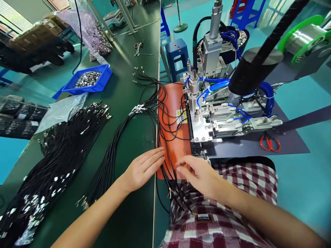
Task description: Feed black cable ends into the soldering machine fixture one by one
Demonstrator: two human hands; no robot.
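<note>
My left hand [143, 168] lies flat on the green bench edge, fingers stretched toward the black cables [165, 113] that drape over an orange pad [173, 103]. My right hand [198, 174] hovers over the near end of that pad, fingers loosely curled and touching the cable ends; whether it pinches one is unclear. The cables run down over my checked lap. A metal crimping machine [207, 113] with blue air hoses stands just right of the pad.
A big heap of black cables with metal terminals [54, 162] covers the left of the green bench [129, 213]. A blue bin of metal parts [89, 79] sits farther back. Red scissors [270, 143] lie on the machine base. Blue stools stand beyond.
</note>
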